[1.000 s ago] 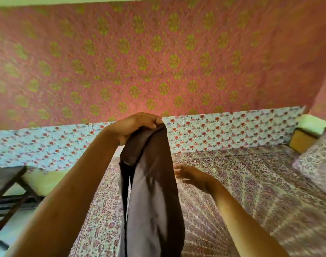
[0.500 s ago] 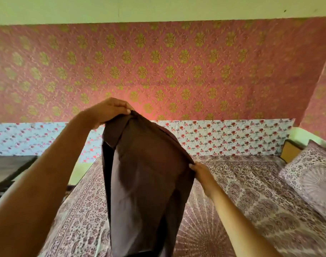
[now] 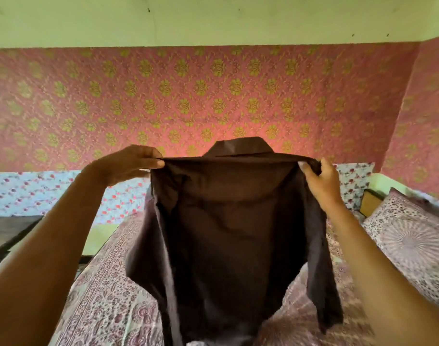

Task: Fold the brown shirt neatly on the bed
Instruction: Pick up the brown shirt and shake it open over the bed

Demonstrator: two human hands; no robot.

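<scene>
Brown shirt (image 3: 228,221) soft, light, limp; left hand (image 3: 128,163) and right hand (image 3: 318,176) pinch its shoulders, mid-frame, above bed (image 3: 101,303).

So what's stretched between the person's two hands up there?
In the head view, the brown shirt fills the gap, pulled taut along its shoulders: the left hand pinches one shoulder, the right hand the other, and the collar stands up midway.
</scene>
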